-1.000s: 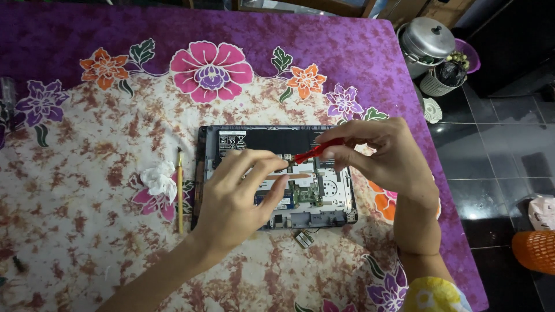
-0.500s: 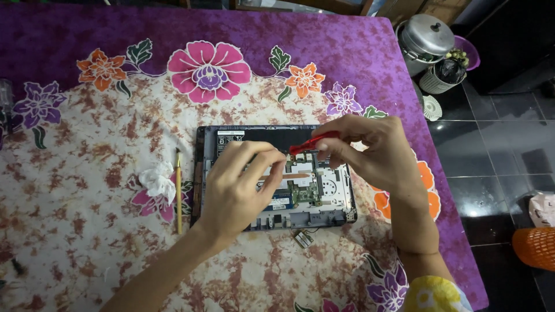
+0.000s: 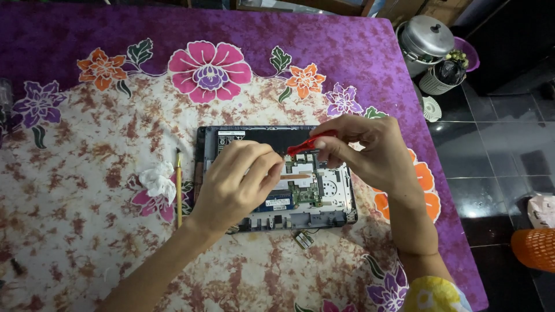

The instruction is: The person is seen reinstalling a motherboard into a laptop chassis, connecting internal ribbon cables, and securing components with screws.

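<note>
- Small loose part (image 3: pixel 303 240): lies on the cloth-covered surface (image 3: pixel 87 231), just beside the near edge of the opened laptop
- Left hand (image 3: pixel 237 185): rests on the left half of the opened laptop (image 3: pixel 338 193), fingers curled and pressed against the exposed interior; whether anything is pinched between them cannot be told
- Right hand (image 3: pixel 370 153): clenched on a red-handled screwdriver (image 3: pixel 306 144), tip pointing left and down toward the laptop's circuit board (image 3: pixel 305 193)
- Opened laptop: lies flat, bottom cover off, near the centre of the surface
- Yellow-handled tool (image 3: pixel 179 188): lies just beside the laptop's left edge; a crumpled white tissue (image 3: pixel 159 180) touches it on the left
- Metal pot with lid (image 3: pixel 426 39): stands on the floor beyond the far right corner
</note>
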